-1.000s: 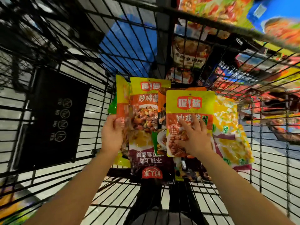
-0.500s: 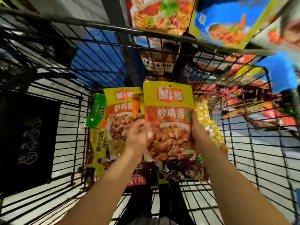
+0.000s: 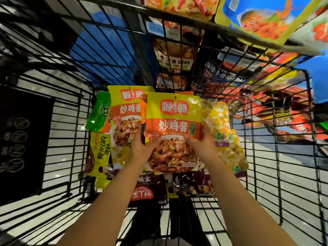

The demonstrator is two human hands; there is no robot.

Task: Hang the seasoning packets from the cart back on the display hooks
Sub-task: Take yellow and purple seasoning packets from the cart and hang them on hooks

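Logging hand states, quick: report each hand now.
Left hand: holding the front packet at its left edge.
Right hand: holding the same packet at its right edge.

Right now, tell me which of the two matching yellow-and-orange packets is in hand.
The front packet, gripped at its lower edges by the left hand and right hand. Its twin lies behind, partly covered, to the left.
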